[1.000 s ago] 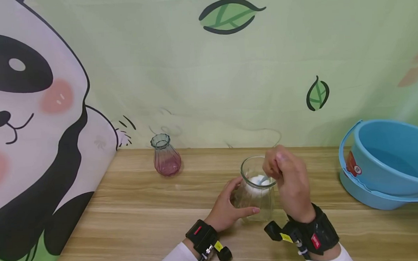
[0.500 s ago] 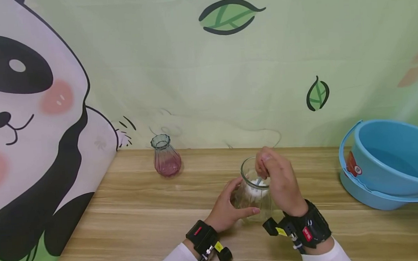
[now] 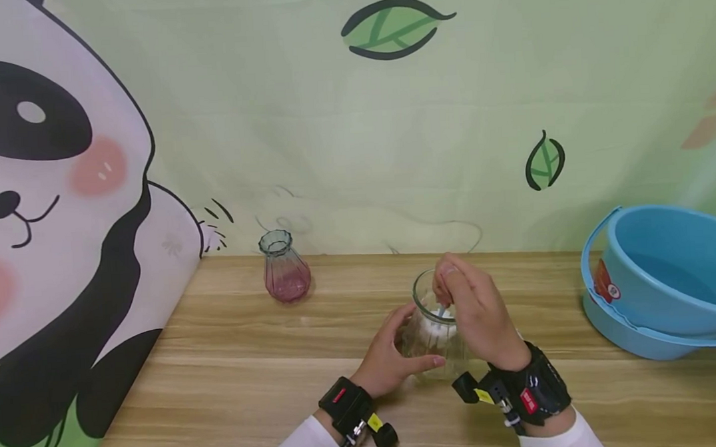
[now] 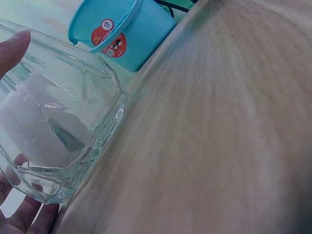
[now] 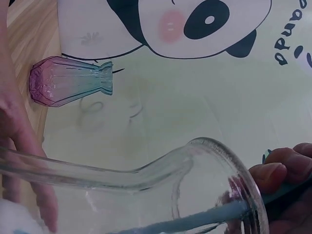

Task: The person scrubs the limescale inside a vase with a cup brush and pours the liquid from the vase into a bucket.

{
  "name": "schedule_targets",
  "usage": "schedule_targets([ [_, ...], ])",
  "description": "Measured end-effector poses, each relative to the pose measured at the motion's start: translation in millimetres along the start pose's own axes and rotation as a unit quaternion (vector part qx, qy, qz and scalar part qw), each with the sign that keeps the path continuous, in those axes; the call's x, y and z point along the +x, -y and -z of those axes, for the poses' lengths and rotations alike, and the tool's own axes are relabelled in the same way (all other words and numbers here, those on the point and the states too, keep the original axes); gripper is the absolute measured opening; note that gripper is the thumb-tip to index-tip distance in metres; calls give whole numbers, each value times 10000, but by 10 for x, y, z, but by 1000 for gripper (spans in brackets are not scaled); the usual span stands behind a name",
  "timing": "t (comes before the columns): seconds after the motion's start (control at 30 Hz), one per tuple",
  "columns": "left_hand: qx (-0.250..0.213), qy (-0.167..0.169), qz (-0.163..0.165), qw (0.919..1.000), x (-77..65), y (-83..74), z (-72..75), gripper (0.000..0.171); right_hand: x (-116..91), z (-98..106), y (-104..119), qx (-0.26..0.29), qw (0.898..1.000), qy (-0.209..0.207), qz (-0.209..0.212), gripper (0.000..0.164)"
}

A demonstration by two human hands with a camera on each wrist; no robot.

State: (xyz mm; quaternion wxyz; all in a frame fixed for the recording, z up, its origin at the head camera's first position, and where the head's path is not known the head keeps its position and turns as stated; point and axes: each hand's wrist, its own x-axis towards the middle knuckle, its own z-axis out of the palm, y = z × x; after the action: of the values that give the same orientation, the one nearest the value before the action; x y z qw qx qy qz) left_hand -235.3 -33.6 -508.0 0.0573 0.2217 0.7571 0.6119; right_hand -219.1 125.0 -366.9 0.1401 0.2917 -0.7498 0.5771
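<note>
Head view: the left hand (image 3: 394, 358) is clasping a glass jar (image 3: 436, 342) on the desk (image 3: 221, 383), fingers around it; fingers of the right hand (image 3: 477, 308) are gripping a blue stick (image 5: 195, 222) slanting inside it.

So there's a little ribbed glass vase (image 3: 287, 273) standing upright near the back of the wooden table (image 3: 221, 389), bluish-green at the flared neck and fading to pink at the base. Way over on the right, two light blue buckets are stacked, an upper bucket (image 3: 643, 298) on a lower bucket (image 3: 627, 338), with a red sticker (image 3: 605, 283) on the side. Behind it all is a pale green backdrop (image 3: 256, 88) with a huge cartoon panda (image 3: 64, 216) on the left, pink cheeks included, plus a big leaf (image 3: 394, 32) up top and a smaller leaf (image 3: 545, 162) lower right. The right wrist view also catches some dark lettering (image 5: 291, 34) by the panda.
</note>
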Motion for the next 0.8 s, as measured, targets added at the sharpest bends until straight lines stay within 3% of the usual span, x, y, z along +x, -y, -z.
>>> schedule_targets([
  [0.23,142,50,41,9999,68,245,-27,87,8,15,-6,230,9997,43,60,35],
  [0.53,214,-5,110,9997,63,250,-34,86,2,45,60,420,9938,-675,777,34],
  [0.8,182,-27,2,9998,60,259,-35,85,-16,48,209,1148,9765,-998,1524,32],
])
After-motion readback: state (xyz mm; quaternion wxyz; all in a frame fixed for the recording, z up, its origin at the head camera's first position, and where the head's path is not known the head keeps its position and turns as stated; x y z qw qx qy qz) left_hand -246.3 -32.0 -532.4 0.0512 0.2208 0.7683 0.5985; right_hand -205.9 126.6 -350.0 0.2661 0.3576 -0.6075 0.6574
